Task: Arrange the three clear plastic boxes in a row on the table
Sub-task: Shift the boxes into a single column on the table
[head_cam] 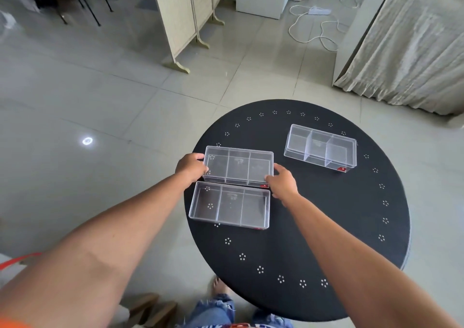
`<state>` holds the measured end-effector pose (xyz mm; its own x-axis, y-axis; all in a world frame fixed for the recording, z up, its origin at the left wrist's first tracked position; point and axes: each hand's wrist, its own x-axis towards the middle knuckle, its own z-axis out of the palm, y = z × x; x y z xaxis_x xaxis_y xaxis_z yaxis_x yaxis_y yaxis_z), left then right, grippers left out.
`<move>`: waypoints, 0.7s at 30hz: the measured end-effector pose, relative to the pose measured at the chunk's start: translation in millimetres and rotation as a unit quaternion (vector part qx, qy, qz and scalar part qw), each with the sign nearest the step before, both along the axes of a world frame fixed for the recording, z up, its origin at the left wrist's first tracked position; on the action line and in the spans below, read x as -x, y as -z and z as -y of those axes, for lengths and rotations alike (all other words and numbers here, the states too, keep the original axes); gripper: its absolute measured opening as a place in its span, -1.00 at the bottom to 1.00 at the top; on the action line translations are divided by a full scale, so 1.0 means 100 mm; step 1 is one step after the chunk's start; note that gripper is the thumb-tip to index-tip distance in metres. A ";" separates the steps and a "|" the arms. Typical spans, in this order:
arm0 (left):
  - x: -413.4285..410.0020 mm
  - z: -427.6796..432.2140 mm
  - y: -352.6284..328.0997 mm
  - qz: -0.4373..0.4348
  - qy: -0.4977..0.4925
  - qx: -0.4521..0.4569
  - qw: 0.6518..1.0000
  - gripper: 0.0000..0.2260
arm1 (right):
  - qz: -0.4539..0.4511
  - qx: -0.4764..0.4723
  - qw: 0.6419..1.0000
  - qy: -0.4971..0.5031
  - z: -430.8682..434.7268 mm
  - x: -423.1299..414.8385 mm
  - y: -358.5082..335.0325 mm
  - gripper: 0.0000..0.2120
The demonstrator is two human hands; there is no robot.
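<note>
Head view. Round black table (326, 227) with a ring of small white dot clusters near the rim, standing on a grey tiled floor (100, 101).

Three clear boxes on the tabletop, each divided into three compartments. Middle box (238, 166) at the left side of the table, gripped at both short ends: left hand (190, 167) clamped on the left end, fingers curled over the wall; right hand (282, 180) clamped on the right near corner, thumb along the end wall. Cannot tell whether this box rests on the table or is raised slightly. Near box (230, 205) directly in front of it toward the person, long sides parallel, edges just beside each other or touching; left end overhanging the table edge slightly. Far box (320, 148) well apart to the right and further away, slightly rotated, untouched. Small red labels on the near right corners of the boxes.

Beyond: folding screen (185, 18), white cable (313, 28) on the floor, draped cloth (414, 46) at right.
</note>
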<state>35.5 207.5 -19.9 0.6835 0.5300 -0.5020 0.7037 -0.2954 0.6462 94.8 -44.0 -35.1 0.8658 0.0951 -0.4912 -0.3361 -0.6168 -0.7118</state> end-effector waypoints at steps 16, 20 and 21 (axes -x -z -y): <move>0.02 -0.05 0.05 0.021 -0.028 0.028 0.999 -0.56 | 0.000 0.004 1.000 -0.006 -0.07 0.03 -0.01 -0.44; 0.04 -0.03 0.07 0.017 -0.028 0.033 0.999 -0.55 | 0.001 0.003 1.000 -0.003 -0.06 0.03 0.01 -0.44; 0.05 -0.02 0.07 0.019 -0.029 0.033 0.999 -0.55 | 0.002 0.002 1.000 -0.003 -0.06 0.03 0.02 -0.45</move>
